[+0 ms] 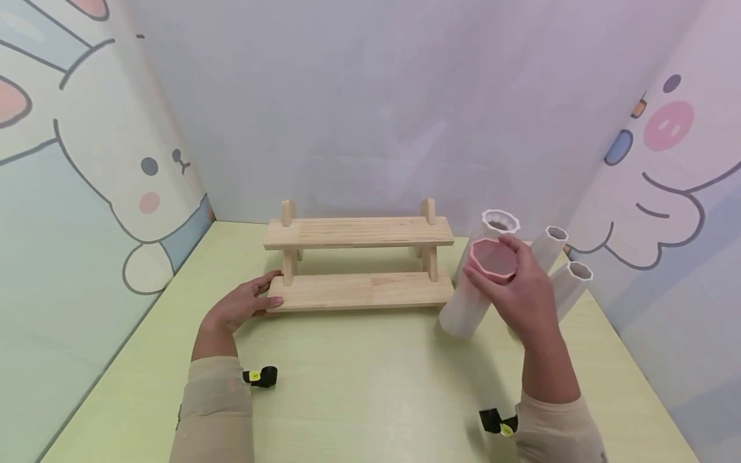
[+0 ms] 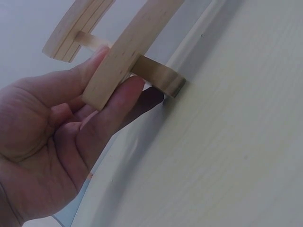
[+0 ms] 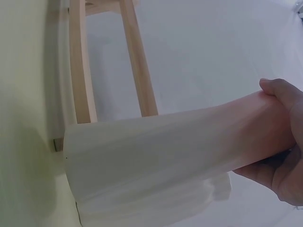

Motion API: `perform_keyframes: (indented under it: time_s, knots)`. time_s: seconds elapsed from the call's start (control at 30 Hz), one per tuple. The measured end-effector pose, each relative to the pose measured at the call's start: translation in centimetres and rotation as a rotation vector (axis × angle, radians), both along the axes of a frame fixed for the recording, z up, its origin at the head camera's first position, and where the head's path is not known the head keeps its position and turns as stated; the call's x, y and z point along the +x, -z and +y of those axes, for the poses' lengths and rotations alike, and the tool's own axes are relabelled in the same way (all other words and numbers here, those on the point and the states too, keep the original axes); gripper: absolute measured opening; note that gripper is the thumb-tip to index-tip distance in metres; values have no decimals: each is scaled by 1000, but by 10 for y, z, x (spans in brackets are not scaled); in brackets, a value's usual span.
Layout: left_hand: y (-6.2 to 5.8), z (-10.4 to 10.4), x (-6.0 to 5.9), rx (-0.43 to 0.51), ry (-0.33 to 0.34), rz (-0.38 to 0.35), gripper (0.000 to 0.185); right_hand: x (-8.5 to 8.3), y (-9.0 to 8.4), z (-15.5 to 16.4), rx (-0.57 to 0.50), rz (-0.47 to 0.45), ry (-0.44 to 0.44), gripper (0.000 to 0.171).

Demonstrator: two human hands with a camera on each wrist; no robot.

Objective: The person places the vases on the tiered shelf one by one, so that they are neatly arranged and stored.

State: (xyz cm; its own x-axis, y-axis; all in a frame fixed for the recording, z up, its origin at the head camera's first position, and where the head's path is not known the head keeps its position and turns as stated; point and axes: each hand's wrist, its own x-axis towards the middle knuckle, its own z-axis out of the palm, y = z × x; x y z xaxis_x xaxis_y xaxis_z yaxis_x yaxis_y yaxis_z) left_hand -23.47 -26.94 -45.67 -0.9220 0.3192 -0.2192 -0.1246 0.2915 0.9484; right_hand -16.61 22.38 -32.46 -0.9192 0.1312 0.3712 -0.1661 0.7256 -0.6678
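Note:
A two-tier wooden shelf (image 1: 359, 292) stands at the middle back of the table. My left hand (image 1: 246, 301) grips the left end of its lower board, thumb on top and fingers beneath, as the left wrist view shows around the board end (image 2: 111, 71). With my right hand (image 1: 521, 292) I hold a tall vase (image 1: 466, 308), white below and pink at its faceted rim, thumb and fingers around the top. The vase leans slightly, its base close to the shelf's right end. In the right wrist view the vase (image 3: 156, 151) overlaps the shelf boards.
Behind my right hand stand a white vase with a scalloped rim (image 1: 500, 222) and two narrower white vases, one farther back (image 1: 552, 241) and one nearer (image 1: 573, 280). Cartoon-printed walls (image 1: 92, 161) border the light yellow table (image 1: 359, 386) on the sides, with a plain wall behind.

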Motion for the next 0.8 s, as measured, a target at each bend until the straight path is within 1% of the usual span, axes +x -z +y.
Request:
perform_keyframes:
  time_s: [0.43, 0.57, 0.77, 0.8]
  knots:
    - [-3, 2, 0, -11, -5, -4, 80, -1, 1, -7, 15, 29, -18, 85]
    - [-2, 2, -1, -14, -5, -3, 80, -2, 3, -9, 26, 45, -19, 84]
    - [1, -1, -2, -4, -1, -18, 77, -3, 6, -12, 11, 63, -33, 81]
    - [-1, 0, 0, 0, 0, -24, 77, -3, 6, -12, 9, 68, -34, 81]
